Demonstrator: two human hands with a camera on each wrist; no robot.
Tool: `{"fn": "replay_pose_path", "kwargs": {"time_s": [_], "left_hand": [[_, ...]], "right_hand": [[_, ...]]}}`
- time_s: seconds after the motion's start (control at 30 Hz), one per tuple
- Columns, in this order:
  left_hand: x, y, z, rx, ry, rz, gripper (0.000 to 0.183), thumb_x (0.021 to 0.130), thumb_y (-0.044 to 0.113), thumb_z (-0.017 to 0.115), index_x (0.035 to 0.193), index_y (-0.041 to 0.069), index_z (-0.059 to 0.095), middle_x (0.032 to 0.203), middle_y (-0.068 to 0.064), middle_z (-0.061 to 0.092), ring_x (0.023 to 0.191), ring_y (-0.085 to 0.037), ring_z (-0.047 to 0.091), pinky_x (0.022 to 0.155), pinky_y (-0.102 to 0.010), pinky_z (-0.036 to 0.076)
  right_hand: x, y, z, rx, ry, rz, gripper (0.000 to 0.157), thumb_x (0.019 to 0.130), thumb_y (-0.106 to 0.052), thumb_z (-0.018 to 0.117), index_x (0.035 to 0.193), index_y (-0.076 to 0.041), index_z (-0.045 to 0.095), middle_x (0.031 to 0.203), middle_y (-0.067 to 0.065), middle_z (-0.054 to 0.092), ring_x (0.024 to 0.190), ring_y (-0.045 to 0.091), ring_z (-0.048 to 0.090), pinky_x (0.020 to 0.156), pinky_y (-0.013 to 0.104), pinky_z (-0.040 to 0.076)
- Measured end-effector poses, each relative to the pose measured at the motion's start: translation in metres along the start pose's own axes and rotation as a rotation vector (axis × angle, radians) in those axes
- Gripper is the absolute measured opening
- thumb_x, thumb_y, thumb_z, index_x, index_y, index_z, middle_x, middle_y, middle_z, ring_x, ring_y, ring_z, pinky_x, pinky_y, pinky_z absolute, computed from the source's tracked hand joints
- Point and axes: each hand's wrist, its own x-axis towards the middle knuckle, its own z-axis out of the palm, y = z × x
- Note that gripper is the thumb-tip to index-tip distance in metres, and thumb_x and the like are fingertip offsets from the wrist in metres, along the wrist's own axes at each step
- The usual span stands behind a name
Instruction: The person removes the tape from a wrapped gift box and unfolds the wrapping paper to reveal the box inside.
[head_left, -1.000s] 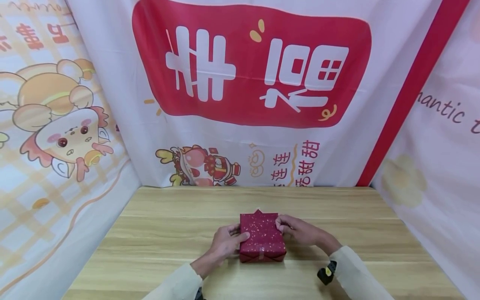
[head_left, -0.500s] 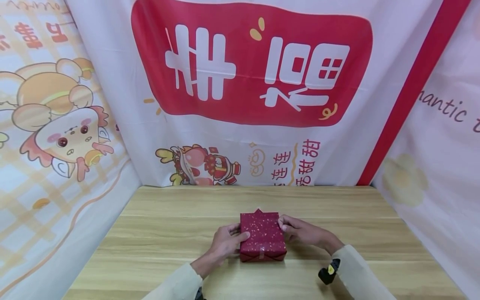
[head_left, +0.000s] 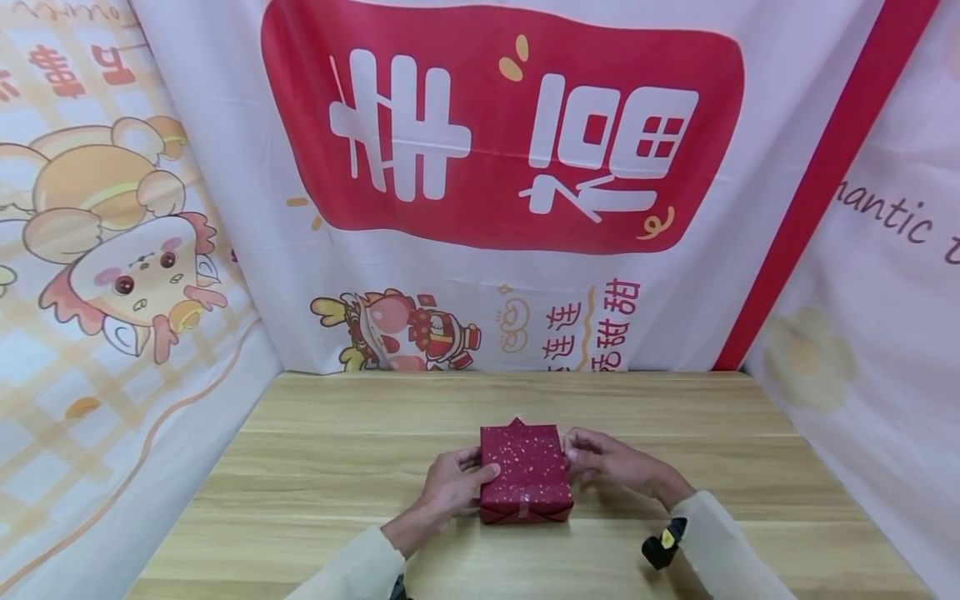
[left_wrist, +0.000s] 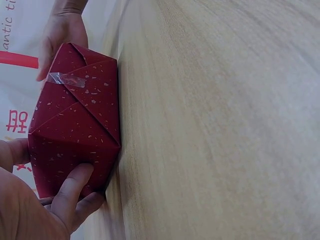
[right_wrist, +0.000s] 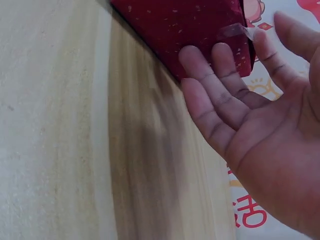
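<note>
A gift box in dark red speckled paper lies on the wooden table. My left hand grips its left side, thumb on the top face and fingers against the side, as the left wrist view also shows. At the box's right side is my right hand. In the right wrist view, the fingers of this hand are spread along the box's side, with the thumb apart from the index finger. A strip of clear tape runs over that side, its loose end at the index fingertip. More tape crosses the folded end flap.
The wooden table stretches around the box on all sides. Printed cloths hang behind it and to the left and right, a large red panel on the back one. A dark wrist device hangs below the right sleeve.
My right hand has shifted slightly right, away from the box's upper right edge, and its finger and thumb have parted from that edge. The left hand and box have stayed in place.
</note>
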Motion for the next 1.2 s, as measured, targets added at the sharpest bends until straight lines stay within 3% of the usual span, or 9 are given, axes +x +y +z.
{"fn": "replay_pose_path", "kwargs": {"time_s": [0.13, 0.6, 0.8, 1.07, 1.2], "left_hand": [[0.000, -0.001, 0.000, -0.001, 0.000, -0.003, 0.067, 0.086, 0.033, 0.074, 0.141, 0.002, 0.049, 0.139, -0.022, 0.055, 0.120, -0.035, 0.061, 0.100, -0.044, 0.053], [0.000, -0.001, 0.000, -0.030, -0.007, -0.006, 0.068, 0.086, 0.033, 0.074, 0.141, 0.002, 0.049, 0.140, -0.022, 0.055, 0.120, -0.034, 0.062, 0.101, -0.045, 0.053], [0.000, -0.002, 0.000, -0.016, -0.002, -0.008, 0.068, 0.086, 0.034, 0.074, 0.141, 0.003, 0.049, 0.139, -0.021, 0.056, 0.120, -0.034, 0.061, 0.103, -0.047, 0.051], [0.000, -0.001, 0.000, -0.011, -0.001, -0.004, 0.068, 0.086, 0.034, 0.074, 0.141, 0.002, 0.049, 0.139, -0.021, 0.056, 0.119, -0.034, 0.062, 0.102, -0.046, 0.052], [0.000, -0.001, 0.000, -0.020, -0.006, -0.007, 0.068, 0.086, 0.033, 0.074, 0.141, 0.002, 0.049, 0.139, -0.021, 0.056, 0.118, -0.033, 0.063, 0.100, -0.044, 0.054]], "right_hand": [[0.001, 0.001, 0.000, 0.019, 0.032, 0.009, 0.039, 0.102, -0.034, 0.050, 0.117, 0.002, 0.050, 0.116, 0.013, 0.064, 0.105, 0.030, 0.065, 0.093, 0.049, 0.055], [0.010, 0.006, 0.013, 0.057, 0.207, 0.055, 0.025, 0.095, -0.027, 0.064, 0.099, -0.003, 0.057, 0.097, 0.010, 0.063, 0.086, 0.025, 0.068, 0.077, 0.044, 0.062], [0.008, 0.011, 0.010, 0.070, 0.189, 0.051, 0.019, 0.099, -0.022, 0.057, 0.099, -0.002, 0.056, 0.100, 0.010, 0.065, 0.090, 0.027, 0.068, 0.080, 0.044, 0.061], [0.007, 0.015, 0.006, 0.114, 0.171, 0.031, 0.011, 0.096, -0.014, 0.059, 0.100, -0.005, 0.056, 0.099, 0.008, 0.062, 0.093, 0.025, 0.066, 0.082, 0.042, 0.060], [0.008, 0.015, 0.006, 0.151, 0.177, 0.033, 0.018, 0.093, -0.013, 0.062, 0.105, -0.003, 0.054, 0.099, 0.006, 0.062, 0.092, 0.023, 0.064, 0.083, 0.042, 0.059]]}}
